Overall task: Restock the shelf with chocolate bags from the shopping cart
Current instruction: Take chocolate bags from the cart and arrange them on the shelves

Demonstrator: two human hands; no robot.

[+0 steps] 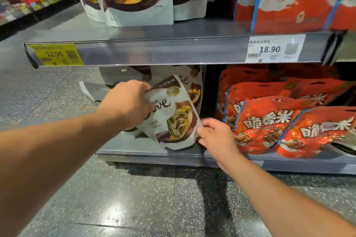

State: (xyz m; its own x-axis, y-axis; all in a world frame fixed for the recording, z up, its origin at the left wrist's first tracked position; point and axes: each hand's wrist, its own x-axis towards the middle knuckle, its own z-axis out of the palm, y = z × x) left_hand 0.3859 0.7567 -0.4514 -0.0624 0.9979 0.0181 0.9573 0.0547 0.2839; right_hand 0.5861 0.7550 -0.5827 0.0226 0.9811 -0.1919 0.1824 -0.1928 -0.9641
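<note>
Here, the left hand (128, 103) grips the top of a tilted white bag (174, 121) at the low shelf (123, 147); the right hand (216, 136) pinches its right edge, beside red bags (269, 123)

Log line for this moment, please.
placing | left hand grips white chocolate bag | right hand pinches bag edge | lower shelf, beside red bags

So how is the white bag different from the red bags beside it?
The white bag is white and brown; the red bags are orange-red with blue edges. The left hand grips the white bag's top and the right hand pinches its edge; nobody touches the red bags. Both are at the lower shelf.
</note>
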